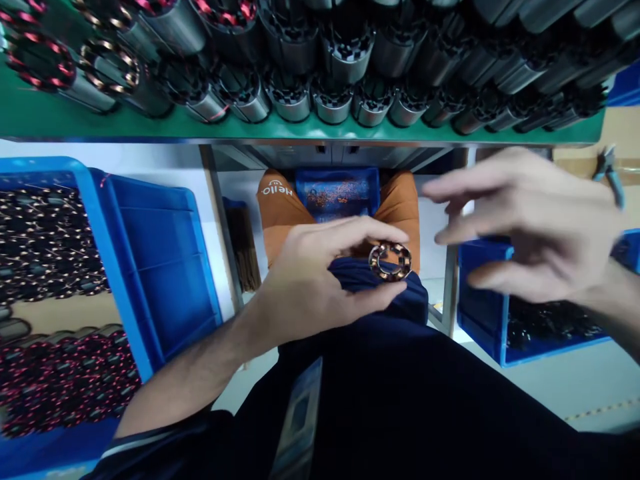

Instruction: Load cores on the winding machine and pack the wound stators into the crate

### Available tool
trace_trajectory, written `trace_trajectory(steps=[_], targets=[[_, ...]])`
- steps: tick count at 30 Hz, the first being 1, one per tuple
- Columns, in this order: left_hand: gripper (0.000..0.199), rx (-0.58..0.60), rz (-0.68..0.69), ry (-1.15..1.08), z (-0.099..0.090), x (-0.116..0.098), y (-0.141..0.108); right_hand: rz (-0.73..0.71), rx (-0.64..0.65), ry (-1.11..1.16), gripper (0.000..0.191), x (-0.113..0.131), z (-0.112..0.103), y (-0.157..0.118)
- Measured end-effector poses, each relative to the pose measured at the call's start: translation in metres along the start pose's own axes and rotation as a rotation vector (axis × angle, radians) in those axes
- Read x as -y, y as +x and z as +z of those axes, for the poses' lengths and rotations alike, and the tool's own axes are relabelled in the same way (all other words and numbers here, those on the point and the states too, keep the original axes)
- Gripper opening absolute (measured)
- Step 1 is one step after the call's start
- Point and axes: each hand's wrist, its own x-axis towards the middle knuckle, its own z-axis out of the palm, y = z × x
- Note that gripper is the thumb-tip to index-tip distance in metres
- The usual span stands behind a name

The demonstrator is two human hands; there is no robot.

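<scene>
My left hand [330,277] grips a motor stator [374,268] between thumb and fingers above my lap. Copper-coloured windings ring its open end, which faces up toward me. Off to the right, my right hand [530,227] hangs in the air, smeared by motion. Its fingers are apart and nothing shows between them. Below it stands a blue bin [485,300] with small black parts inside. The stator does not touch my right hand.
Rows of stators [333,100] stand along the green bench [240,130] ahead. On the left, a blue crate [160,247] adjoins another holding many wound stators [45,247]. A blue tray [367,183] with copper scraps sits between my knees. Pliers [609,170] lie at right.
</scene>
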Motion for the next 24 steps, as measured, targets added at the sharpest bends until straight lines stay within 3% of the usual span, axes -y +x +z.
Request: trace_trajectory(steps=[3, 6, 7, 9, 12, 15, 16, 18, 20, 22, 24], targets=[[0.017, -0.135, 0.201, 0.22, 0.002, 0.002, -0.004, 0.127, 0.376, 0.178, 0.025, -0.013, 0.003, -0.004], [0.011, -0.227, 0.319, 0.273, 0.009, 0.005, -0.005, 0.393, 0.598, 0.457, 0.034, -0.024, 0.015, -0.007], [0.012, -0.228, 0.359, 0.295, 0.01, 0.006, -0.005, 0.422, 0.613, 0.477, 0.035, -0.024, 0.019, -0.007], [0.019, -0.195, 0.361, 0.371, 0.011, 0.005, -0.004, 0.373, 0.526, 0.361, 0.036, -0.018, 0.024, -0.009], [0.024, -0.091, 0.109, 0.314, 0.01, 0.003, -0.002, 0.244, 0.34, 0.088, 0.044, 0.0, 0.022, -0.009], [0.022, -0.03, -0.056, 0.137, 0.006, 0.003, -0.001, 0.145, 0.29, -0.041, 0.048, 0.01, 0.009, -0.007], [0.02, -0.051, -0.014, 0.144, 0.005, 0.005, -0.001, 0.12, 0.277, -0.044, 0.047, 0.009, 0.003, -0.006], [0.016, -0.139, 0.209, 0.262, 0.004, 0.01, -0.002, 0.174, 0.288, 0.044, 0.051, 0.002, -0.004, -0.005], [0.013, -0.221, 0.435, 0.424, 0.004, 0.016, -0.003, 0.379, 0.385, 0.228, 0.055, -0.007, -0.004, -0.005], [0.021, -0.252, 0.561, 0.556, 0.006, 0.018, -0.004, 0.588, 0.55, 0.369, 0.053, -0.015, 0.002, -0.006], [0.029, -0.238, 0.637, 0.628, 0.007, 0.016, -0.003, 0.649, 0.646, 0.411, 0.051, -0.017, 0.011, -0.009]])
